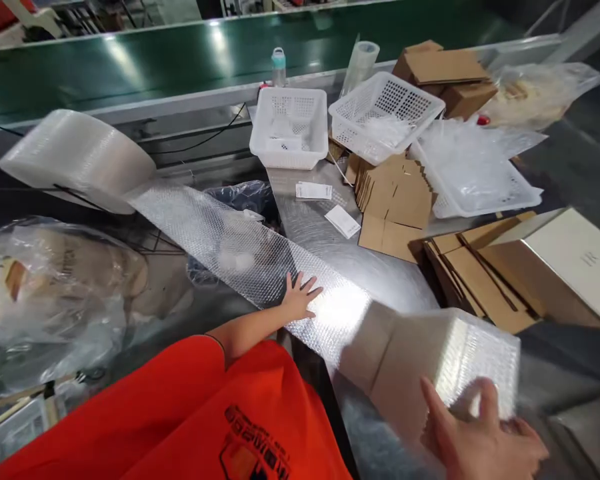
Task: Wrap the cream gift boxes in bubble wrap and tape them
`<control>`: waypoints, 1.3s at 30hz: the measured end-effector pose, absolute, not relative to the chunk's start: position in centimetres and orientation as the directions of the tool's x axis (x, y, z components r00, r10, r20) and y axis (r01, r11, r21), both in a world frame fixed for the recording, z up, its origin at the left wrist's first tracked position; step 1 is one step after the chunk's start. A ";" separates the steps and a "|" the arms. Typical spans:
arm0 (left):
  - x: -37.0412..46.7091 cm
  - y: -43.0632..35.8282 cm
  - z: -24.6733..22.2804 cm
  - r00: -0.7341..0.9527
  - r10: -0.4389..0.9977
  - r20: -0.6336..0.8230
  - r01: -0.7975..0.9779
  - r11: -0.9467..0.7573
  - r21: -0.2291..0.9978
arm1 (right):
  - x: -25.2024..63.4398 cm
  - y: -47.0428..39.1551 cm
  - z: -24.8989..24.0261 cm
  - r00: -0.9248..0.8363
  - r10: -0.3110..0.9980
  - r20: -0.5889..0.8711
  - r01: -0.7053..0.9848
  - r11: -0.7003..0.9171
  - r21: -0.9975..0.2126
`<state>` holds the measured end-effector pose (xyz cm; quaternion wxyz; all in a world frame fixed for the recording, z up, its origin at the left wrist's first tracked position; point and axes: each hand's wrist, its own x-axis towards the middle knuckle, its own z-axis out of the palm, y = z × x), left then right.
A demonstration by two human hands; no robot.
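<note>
A strip of clear bubble wrap runs from a large roll at the left across to a white box at the lower right. Layers of the wrap lie around the box, which rests on the metal table. My left hand lies flat on the strip with its fingers spread, pressing it near the table's edge. At the box's near right side, my right hand grips the wrapped box, its thumb and forefinger curved over it. Some of that hand is blurred, and its other fingers are partly hidden.
Two white plastic baskets stand at the back, by a green conveyor. Folded cardboard, paper slips and a tray of plastic bags sit beyond the strip. An open carton is at right.
</note>
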<state>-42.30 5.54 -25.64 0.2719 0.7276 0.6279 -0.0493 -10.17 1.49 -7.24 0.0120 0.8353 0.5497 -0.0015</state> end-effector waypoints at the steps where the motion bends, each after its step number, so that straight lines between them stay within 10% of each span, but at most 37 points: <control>1: -42.6 5.6 -25.7 0.215 0.886 -0.412 0.941 -0.075 0.330 | -12.5 1.6 -6.5 0.410 0.912 -0.011 0.912 -0.410 0.034; 11: -43.1 6.0 -25.0 0.265 0.885 -0.383 0.924 -0.119 0.364 | -20.3 2.4 -10.5 -0.029 0.995 -0.094 0.999 0.032 0.032; 26: -42.5 6.1 -24.7 0.223 0.895 -0.387 0.894 -0.029 0.447 | -30.9 2.9 -18.5 -0.032 0.994 -0.105 0.995 0.042 0.095; 39: -38.1 8.6 -25.3 0.358 0.848 -0.391 0.885 -0.174 0.431 | -21.3 4.0 -18.8 0.055 0.995 -0.086 0.985 -0.040 0.166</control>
